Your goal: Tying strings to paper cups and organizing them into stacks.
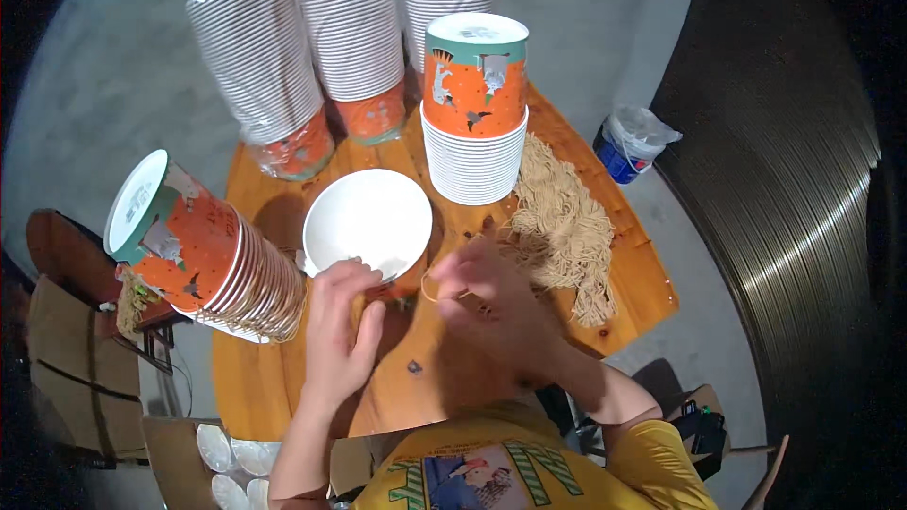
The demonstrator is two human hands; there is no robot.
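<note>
A white-lined paper tub stands mouth up on the wooden table, a bit of its orange side showing at the near edge. My left hand is at its near rim, fingers bent over toward the rim and thumb held apart. Just right of the tub, my right hand is closed in a pinch on a thin tan cord, which bows out in a small loop toward the tub; the hand is slightly blurred. A pile of tan cords lies beyond that hand, on the table's right side.
An upside-down stack of orange and green tubs stands behind the tub. Another stack, with tan cords along its rims, leans at the left. Plastic-wrapped stacks line the back. A blue and white bucket is on the floor, right.
</note>
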